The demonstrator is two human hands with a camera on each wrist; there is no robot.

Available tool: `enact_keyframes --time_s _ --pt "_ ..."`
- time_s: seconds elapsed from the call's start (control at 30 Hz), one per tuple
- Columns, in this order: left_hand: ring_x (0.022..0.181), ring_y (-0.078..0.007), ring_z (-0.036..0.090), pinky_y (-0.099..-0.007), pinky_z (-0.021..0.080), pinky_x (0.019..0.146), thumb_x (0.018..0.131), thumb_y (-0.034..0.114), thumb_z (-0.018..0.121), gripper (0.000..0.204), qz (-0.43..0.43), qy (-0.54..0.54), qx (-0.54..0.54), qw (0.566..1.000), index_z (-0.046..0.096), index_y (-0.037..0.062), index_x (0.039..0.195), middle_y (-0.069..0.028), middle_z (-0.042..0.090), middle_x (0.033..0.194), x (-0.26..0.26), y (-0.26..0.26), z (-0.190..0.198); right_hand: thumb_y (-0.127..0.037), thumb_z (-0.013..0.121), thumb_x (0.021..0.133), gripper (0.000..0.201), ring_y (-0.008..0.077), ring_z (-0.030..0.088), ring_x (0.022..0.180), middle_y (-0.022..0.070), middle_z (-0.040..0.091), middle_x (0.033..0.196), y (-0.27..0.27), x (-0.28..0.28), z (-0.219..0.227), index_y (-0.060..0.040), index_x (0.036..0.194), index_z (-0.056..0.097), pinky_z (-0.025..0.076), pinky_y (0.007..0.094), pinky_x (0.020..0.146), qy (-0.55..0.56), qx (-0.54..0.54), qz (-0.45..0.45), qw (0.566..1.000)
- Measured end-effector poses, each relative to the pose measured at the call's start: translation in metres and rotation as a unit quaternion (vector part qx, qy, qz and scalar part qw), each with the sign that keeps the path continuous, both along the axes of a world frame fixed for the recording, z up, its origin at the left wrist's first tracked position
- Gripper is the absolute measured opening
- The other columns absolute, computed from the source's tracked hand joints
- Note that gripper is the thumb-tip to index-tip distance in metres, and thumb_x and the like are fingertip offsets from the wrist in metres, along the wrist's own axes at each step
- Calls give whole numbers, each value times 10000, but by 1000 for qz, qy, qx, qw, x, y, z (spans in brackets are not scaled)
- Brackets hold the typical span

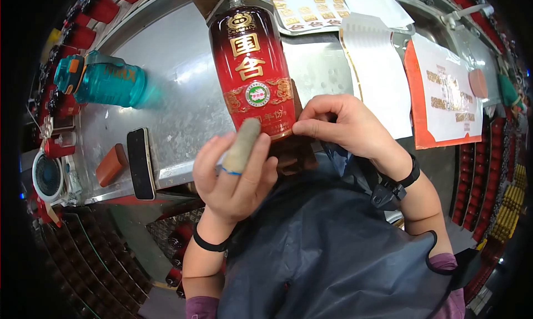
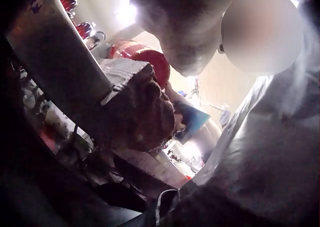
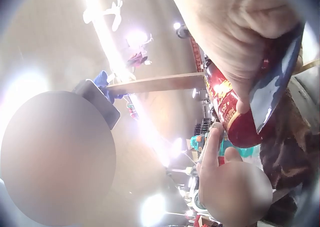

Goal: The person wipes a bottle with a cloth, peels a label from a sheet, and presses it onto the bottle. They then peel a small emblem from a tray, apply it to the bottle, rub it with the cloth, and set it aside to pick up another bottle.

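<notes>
A red glass bottle (image 1: 254,64) with gold characters and a round green-and-white emblem leans on a holder at the table's front edge, base toward the person. My left hand (image 1: 233,180) is at its lower left, a straight finger in a greyish finger cot (image 1: 242,150) reaching the glass under the emblem. At the lower right of the bottle, my right hand (image 1: 347,125) has thumb and forefinger tips together right at the base edge. A bluish cloth (image 3: 275,87) hangs from the curled fingers of that hand. The left wrist view shows a brown cloth-covered support (image 2: 145,112) under the bottle base.
On the metal table (image 1: 172,86) are a teal water bottle (image 1: 108,79), a phone (image 1: 141,163) and a brown case (image 1: 111,165). Behind is a tray of gold stickers (image 1: 308,8); white sheets (image 1: 377,69) and an orange-backed sheet (image 1: 444,91) lie to the right.
</notes>
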State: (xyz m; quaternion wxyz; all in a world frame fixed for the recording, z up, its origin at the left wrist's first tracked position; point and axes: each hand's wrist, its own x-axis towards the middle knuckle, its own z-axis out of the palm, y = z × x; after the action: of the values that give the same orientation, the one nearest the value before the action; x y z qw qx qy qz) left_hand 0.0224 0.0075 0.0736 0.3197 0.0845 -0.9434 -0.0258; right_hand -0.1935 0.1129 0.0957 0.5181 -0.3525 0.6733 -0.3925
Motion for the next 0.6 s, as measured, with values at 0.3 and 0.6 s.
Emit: enact_keyframes --time_s 0.3,0.6 --pt "1281 -420 508 -450 451 1045 809 148 774 629 64 -44 80 994 546 -13 1373 -216 531 1405 -26 -10 9 -150 766 865 107 51 409 636 -42 582 784 12 -2 16 -53 866 721 358 219 579 123 -74 -9 990" --pt "1191 -354 590 -397 488 962 880 208 752 681 79 1 165 983 454 -45 1438 -222 582 1339 -15 -9 -7 -233 769 854 204 66 443 596 -4 609 696 9 -3 8 -40 824 713 385 245 547 58 -60 -30 996"
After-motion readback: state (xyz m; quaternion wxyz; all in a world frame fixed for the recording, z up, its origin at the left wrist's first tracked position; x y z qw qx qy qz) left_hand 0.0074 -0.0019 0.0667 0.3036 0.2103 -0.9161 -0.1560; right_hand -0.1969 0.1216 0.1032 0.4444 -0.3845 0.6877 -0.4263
